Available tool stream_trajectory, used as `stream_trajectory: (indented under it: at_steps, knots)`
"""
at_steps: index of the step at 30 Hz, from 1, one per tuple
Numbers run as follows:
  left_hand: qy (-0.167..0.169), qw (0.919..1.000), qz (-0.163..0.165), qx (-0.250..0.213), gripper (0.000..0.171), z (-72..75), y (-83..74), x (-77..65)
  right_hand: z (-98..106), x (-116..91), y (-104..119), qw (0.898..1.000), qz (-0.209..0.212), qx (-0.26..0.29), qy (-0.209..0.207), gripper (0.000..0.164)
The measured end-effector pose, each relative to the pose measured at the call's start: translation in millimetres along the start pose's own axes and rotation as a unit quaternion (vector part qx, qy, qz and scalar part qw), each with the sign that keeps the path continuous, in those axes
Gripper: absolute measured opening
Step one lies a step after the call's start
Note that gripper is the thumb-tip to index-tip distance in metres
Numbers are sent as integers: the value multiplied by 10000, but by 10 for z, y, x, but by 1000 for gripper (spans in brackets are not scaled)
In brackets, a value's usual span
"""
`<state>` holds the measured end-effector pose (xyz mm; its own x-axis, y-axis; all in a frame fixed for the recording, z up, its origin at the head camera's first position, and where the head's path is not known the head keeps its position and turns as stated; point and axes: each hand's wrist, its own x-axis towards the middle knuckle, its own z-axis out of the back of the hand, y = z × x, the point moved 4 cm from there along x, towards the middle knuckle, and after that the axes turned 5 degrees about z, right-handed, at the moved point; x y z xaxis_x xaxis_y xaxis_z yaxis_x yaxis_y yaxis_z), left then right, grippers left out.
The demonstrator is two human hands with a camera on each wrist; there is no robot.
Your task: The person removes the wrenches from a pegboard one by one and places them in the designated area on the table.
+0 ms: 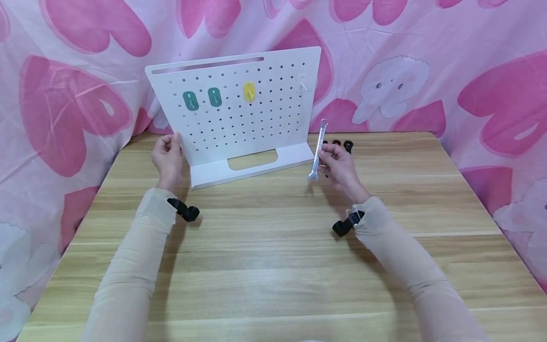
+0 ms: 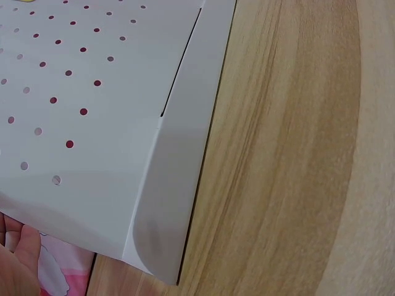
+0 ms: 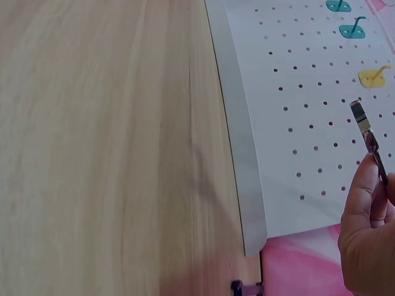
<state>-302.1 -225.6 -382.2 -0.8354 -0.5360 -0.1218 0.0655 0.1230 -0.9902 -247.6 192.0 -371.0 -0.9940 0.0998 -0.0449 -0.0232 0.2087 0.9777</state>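
Observation:
A silver combination wrench [image 1: 318, 147] is pinched between the thumb and fingers of my right hand [image 1: 339, 168], ring end up, off the table beside the pegboard's right side. The white pegboard [image 1: 252, 121] stands tilted back on its flat base. At its left edge, my left hand [image 1: 168, 159] grips the board with curled fingers; the left wrist view shows only part of that hand [image 2: 18, 259]. Two green hooks [image 1: 190, 100], a yellow hook [image 1: 249, 91] and a clear or white hook [image 1: 303, 84] sit on the board. In the right wrist view the wrench [image 3: 367, 132] points toward the holes.
Behind my right hand lie a few dark-ended tools [image 1: 348, 145], partly hidden, their kind unclear. The wood-grain table [image 1: 256, 247] spreads in front of the board. A pink patterned cloth [image 1: 384, 42] hangs behind and along both sides.

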Motion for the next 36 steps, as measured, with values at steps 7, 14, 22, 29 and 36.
stream_trajectory:
  at_steps: [7,14,22,29,36]
  knots:
    - [25,10000,-35,19,20,-3,-3,-3,135,-5,-6,9997,-115,-57,-216,8]
    - [34,10000,7,28,20,-8,2,7,283,-23,1,9992,-187,-84,-339,7]
    - [2,10000,6,67,20,-1,10,14,411,-53,7,9983,-366,28,-460,7]
    - [-5,9999,-43,97,20,-1,0,6,491,-47,-19,9979,-356,63,-532,8]
    - [-22,9999,-73,108,19,1,3,3,602,-40,-20,9977,-277,-77,-610,7]
